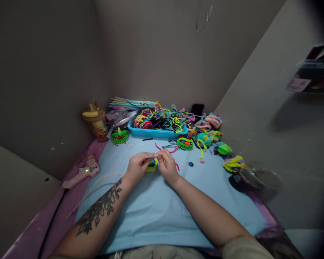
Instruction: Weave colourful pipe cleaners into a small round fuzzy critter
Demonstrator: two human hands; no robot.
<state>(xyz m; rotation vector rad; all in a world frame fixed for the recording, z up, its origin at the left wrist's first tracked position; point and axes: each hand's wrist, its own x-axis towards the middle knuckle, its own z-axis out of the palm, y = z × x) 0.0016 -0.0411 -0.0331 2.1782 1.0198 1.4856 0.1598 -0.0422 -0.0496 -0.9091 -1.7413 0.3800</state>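
My left hand [137, 165] is closed in a pinch on a thin whitish strip [150, 156]. The fingertips of my right hand [167, 167] are pinched together at the strip's other end and meet the left fingertips. Just below and between the hands lies a yellow, green and blue fuzzy pipe-cleaner piece [152, 166], partly hidden by the left fingers. A pink pipe cleaner [173, 151] curves behind the right hand. To its right, a dark blue round disc [190, 164] lies on the light blue cloth [156, 212].
A blue tray [158, 133] of tangled pipe cleaners stands at the back. Green fuzzy figures [120, 136] sit near it, with more colourful ones [233, 164] along the right. At left are a pink glue gun [82, 175] with a lit light and a brown cup [97, 124].
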